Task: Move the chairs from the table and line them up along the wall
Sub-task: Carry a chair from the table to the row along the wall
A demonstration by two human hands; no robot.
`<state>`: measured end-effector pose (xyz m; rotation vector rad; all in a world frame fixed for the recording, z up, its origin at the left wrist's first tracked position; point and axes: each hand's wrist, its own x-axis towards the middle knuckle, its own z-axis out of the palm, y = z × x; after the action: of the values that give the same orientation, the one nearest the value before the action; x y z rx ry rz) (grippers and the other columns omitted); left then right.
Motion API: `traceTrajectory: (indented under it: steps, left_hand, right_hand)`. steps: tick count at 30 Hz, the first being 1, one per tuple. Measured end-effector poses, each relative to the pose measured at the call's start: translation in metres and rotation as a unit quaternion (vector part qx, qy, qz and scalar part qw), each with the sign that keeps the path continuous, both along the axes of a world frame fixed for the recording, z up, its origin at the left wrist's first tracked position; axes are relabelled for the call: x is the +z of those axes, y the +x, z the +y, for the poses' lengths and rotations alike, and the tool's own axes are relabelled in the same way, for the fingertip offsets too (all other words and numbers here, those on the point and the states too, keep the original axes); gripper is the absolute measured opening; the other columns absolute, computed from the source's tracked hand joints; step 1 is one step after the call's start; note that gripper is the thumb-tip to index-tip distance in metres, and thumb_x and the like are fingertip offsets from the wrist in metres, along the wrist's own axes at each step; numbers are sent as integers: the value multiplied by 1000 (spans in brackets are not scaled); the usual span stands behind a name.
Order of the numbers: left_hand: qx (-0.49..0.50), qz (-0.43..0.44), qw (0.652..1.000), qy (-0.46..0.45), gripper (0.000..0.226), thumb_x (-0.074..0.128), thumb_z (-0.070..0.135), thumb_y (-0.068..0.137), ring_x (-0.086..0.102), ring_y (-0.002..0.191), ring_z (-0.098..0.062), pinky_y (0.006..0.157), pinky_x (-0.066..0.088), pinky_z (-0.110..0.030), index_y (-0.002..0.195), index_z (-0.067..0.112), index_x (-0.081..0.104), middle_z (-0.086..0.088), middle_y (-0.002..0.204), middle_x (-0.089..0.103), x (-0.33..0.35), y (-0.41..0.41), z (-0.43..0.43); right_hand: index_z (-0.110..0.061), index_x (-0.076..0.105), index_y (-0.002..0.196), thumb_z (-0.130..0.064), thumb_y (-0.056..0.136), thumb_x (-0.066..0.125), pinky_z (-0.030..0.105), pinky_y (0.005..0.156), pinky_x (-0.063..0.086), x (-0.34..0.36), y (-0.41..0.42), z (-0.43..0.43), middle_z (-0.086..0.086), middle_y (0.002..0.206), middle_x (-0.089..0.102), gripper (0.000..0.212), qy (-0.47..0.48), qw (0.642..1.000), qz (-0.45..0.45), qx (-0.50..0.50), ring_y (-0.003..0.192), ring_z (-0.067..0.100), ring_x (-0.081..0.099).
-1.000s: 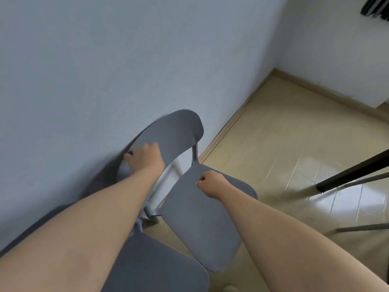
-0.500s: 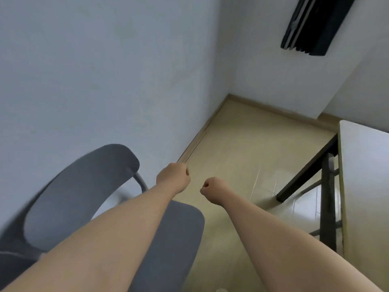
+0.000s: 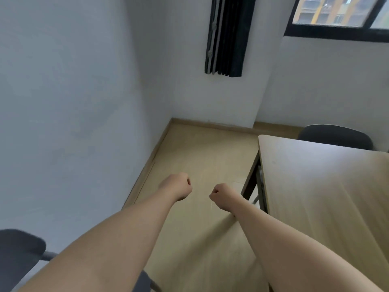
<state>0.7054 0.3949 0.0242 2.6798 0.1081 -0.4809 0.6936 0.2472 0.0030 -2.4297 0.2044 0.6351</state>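
A grey chair stands against the left wall at the bottom left, mostly hidden behind my left forearm. Another dark grey chair shows its backrest behind the far edge of the light wood table on the right. My left hand and my right hand hang in loose fists over the bare floor between wall and table. Neither hand holds anything.
The white wall runs along the left to a corner. A strip of tan floor lies between the wall and the table's dark leg. Folded black blinds hang beside a window at top right.
My hands let go of the grey chair by the wall and closed into fists. My view swung up and right, so the chair slid to the bottom left and the table came into sight.
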Motion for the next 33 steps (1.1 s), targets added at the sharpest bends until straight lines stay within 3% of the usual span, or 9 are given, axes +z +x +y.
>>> traceTrajectory:
  steps: [2,6,9,12,16,18,26,33]
  left_hand:
    - [-15,-3,1000,1,22,46,21,91,63,96,-26,84,51,-31,103,18,64,-6,113,66,-2,28,-12]
    - [-50,-20,999,-1,24,46,19,90,64,100,-28,83,52,-31,103,17,65,-7,114,66,-4,107,-34]
    - [-85,-41,996,8,23,45,15,90,63,104,-29,79,49,-30,99,17,66,-9,117,65,4,173,-43]
    - [-117,-58,990,54,31,41,15,92,60,111,-29,81,46,-29,113,18,64,-8,124,62,18,248,-45]
    - [-153,-51,983,82,32,40,14,91,61,109,-27,77,45,-28,112,20,63,-5,123,63,23,333,-52]
    - [-174,-45,980,84,31,41,16,91,61,110,-27,79,46,-28,112,20,63,-4,123,63,22,372,-65]
    - [-270,-12,962,51,30,44,19,90,61,111,-24,83,48,-27,111,22,65,-2,122,65,10,510,-174]
    - [-341,-23,939,42,29,45,22,90,61,113,-23,88,51,-31,111,22,65,-2,123,65,14,615,-293]
  right_hand:
    - [-12,50,93,-14,93,40,23,49,31,4,24,-12,0,68,46,10,-14,1000,-5,-8,60,19,44]
    - [-11,55,98,-14,93,42,24,50,32,-2,98,-28,7,85,53,15,-15,998,-25,-52,75,25,49]
    - [-9,57,98,-11,91,41,23,50,32,0,159,-28,1,68,48,18,-10,997,-34,-66,63,19,46]
    - [-9,57,93,-9,90,40,21,47,29,10,230,-20,-1,62,44,18,5,996,-43,-75,54,12,39]
    - [-12,51,77,-10,89,42,20,46,30,21,309,-25,-2,61,44,15,48,989,-60,-127,69,21,48]
    - [-11,53,80,-10,88,42,22,48,31,21,340,-40,0,63,47,13,55,985,-64,-150,68,22,47]
    - [-11,54,85,-11,86,41,24,51,33,-9,463,-145,9,85,56,13,61,968,-35,-242,79,24,52]
    - [-6,63,89,-11,85,40,27,65,37,1,551,-262,8,71,52,24,29,947,-53,-316,74,25,48]
